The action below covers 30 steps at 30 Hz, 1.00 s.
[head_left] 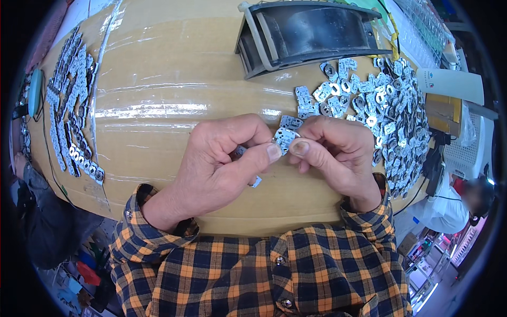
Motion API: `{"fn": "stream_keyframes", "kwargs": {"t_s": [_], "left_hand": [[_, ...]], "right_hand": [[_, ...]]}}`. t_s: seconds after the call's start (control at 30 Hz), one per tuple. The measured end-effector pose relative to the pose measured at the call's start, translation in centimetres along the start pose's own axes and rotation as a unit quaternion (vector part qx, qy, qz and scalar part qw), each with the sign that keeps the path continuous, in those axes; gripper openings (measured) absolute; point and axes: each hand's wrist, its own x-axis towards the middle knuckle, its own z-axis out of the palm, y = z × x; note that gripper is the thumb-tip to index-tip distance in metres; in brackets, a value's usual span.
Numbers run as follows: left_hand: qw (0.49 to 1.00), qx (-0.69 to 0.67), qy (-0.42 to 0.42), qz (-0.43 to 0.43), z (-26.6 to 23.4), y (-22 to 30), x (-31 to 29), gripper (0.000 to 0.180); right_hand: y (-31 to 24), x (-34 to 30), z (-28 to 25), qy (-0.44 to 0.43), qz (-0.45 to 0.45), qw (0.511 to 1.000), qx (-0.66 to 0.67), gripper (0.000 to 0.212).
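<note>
Near the middle of the table, a small pale-blue circuit board (283,139) with dark spots is pinched between both hands. My left hand (224,164) grips its left edge between thumb and bent fingers. From the other side, my right hand (338,153) closes thumb and fingers on the right edge. Just beyond the fingertips shows another small board (290,122); whether it is touched I cannot tell. Part of one more board (256,182) peeks out beneath my left hand, mostly hidden.
A big heap of similar boards (393,116) covers the right of the brown, film-covered table (153,63). Rows of boards (71,100) lie at the left. A black open-sided bin (311,31) stands at the back. Other people (454,206) sit at both sides.
</note>
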Motion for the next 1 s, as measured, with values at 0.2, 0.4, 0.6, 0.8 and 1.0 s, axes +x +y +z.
{"fn": "stream_keyframes", "kwargs": {"t_s": [0.2, 0.4, 0.6, 0.8, 1.0], "left_hand": [[1.000, 0.017, 0.006, 0.005, -0.02, -0.07, -0.06, 0.016], [0.997, -0.020, 0.034, 0.060, 0.31, 0.06, 0.30, 0.010], [0.997, -0.048, 0.029, 0.059, 0.15, 0.09, 0.30, 0.019], [0.997, -0.053, 0.006, 0.049, -0.34, 0.01, 0.57, 0.017], [0.995, -0.033, 0.028, 0.087, 0.11, -0.51, 0.56, 0.016]], "right_hand": [[-0.02, 0.08, 0.44, 0.013, 0.046, 0.997, 0.054, 0.015], [0.03, 0.60, 0.01, 0.049, 0.107, 0.973, 0.198, 0.018], [0.07, 0.77, 0.00, 0.019, 0.121, 0.971, 0.206, 0.019], [0.04, 0.71, 0.11, -0.018, 0.153, 0.954, 0.259, 0.018], [-0.17, 0.86, 0.42, -0.004, 0.162, 0.937, 0.310, 0.021]]}}
